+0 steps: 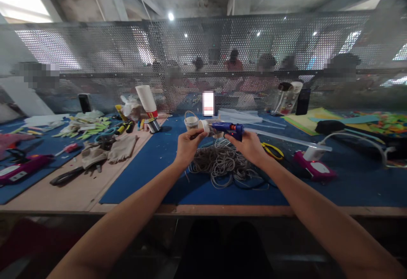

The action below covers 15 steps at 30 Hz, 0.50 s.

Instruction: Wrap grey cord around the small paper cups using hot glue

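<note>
My left hand (187, 144) pinches a small white paper cup (205, 128), tilted over on its side. My right hand (248, 144) is wrapped round a blue glue gun (224, 126), its nozzle pointing left at the cup and close to it; whether they touch I cannot tell. A long clear glue stick (286, 138) juts out to the right behind the gun. Just beyond my left hand stands a small white cup with a looped handle (191, 122). Below both hands lies a tangled heap of grey cord (222, 162) on the blue mat (140, 177).
Yellow-handled pliers (273, 152) and a magenta power strip (313, 166) lie right. A stack of paper cups (146, 99), gloves (122, 149) and scissors (106, 135) are left. Clear plastic sheets (240, 116) lie behind. A perforated metal screen (178, 50) closes the back; people sit beyond.
</note>
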Each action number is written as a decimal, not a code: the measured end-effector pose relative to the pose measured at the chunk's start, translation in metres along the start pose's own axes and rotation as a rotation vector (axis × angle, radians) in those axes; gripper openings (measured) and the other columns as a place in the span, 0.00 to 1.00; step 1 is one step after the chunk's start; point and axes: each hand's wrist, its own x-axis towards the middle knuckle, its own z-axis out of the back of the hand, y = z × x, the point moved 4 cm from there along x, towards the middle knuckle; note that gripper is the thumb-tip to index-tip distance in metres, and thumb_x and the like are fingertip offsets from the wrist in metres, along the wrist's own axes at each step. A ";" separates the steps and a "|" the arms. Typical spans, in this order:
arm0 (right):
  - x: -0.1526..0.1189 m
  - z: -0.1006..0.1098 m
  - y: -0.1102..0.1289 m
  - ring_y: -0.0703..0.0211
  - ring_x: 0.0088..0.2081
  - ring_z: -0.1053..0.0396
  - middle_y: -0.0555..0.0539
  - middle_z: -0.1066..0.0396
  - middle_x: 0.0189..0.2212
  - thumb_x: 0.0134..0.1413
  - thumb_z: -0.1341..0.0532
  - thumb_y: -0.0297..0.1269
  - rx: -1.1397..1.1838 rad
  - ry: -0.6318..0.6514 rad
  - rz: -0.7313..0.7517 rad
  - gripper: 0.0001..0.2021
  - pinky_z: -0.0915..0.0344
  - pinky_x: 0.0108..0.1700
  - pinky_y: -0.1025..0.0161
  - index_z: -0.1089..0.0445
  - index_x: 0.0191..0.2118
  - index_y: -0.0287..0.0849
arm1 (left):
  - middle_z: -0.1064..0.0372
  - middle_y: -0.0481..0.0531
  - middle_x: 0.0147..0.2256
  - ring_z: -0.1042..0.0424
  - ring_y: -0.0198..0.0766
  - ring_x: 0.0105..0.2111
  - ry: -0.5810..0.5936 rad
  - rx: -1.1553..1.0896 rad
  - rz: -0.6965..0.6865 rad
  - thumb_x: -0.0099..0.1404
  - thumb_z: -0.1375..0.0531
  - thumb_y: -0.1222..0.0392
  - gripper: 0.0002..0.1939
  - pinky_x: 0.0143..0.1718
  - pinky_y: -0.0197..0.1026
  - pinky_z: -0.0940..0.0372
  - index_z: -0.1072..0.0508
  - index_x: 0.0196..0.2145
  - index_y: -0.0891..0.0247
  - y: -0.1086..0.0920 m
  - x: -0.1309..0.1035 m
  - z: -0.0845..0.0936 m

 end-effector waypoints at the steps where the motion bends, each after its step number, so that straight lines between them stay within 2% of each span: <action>1: 0.000 0.000 0.000 0.55 0.24 0.32 0.47 0.31 0.18 0.60 0.43 0.55 0.000 0.001 -0.002 0.22 0.44 0.29 0.62 0.22 0.37 0.41 | 0.21 0.54 0.35 0.26 0.39 0.35 0.001 0.001 -0.004 0.55 0.31 0.54 0.13 0.42 0.42 0.34 0.18 0.36 0.65 0.000 0.000 0.000; 15: 0.000 -0.001 -0.001 0.54 0.26 0.30 0.47 0.31 0.18 0.58 0.42 0.56 0.056 0.021 -0.017 0.21 0.42 0.30 0.61 0.23 0.33 0.42 | 0.20 0.54 0.34 0.26 0.40 0.34 -0.055 0.002 0.018 0.53 0.30 0.54 0.14 0.40 0.42 0.34 0.18 0.35 0.65 -0.005 0.000 0.001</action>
